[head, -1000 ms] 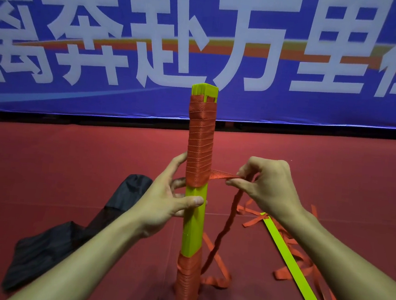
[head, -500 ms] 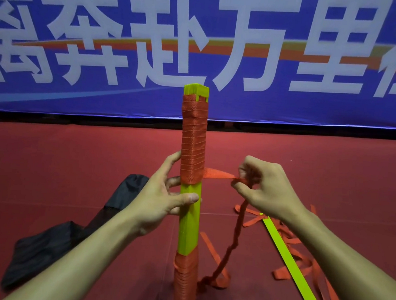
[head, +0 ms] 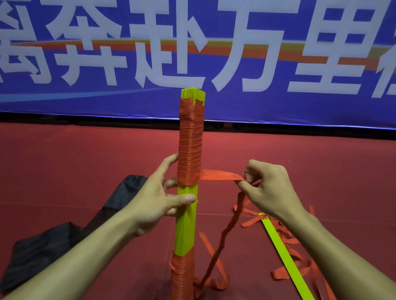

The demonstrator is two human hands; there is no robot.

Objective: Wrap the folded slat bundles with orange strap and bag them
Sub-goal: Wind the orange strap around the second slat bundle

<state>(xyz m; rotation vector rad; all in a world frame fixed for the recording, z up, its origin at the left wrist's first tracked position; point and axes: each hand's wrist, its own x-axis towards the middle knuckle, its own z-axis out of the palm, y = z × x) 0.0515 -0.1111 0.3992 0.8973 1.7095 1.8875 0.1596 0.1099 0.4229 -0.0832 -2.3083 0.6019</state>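
Two hands are working the bundle (head: 184,223), which is standing upright on the floor. Your left hand (head: 154,203) is gripping its bare yellow middle. Your right hand (head: 272,192), now farther right of the bundle than a second ago, is pinching the strap (head: 218,175) and pulling it flat and taut, likely for another turn. The bag (head: 39,251) is lying left of the bundle.

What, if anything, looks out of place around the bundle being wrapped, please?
Below the right hand the orange strap hangs twisted into a cord instead of flat, and more strap lies tangled on the red floor around a loose yellow-green slat.
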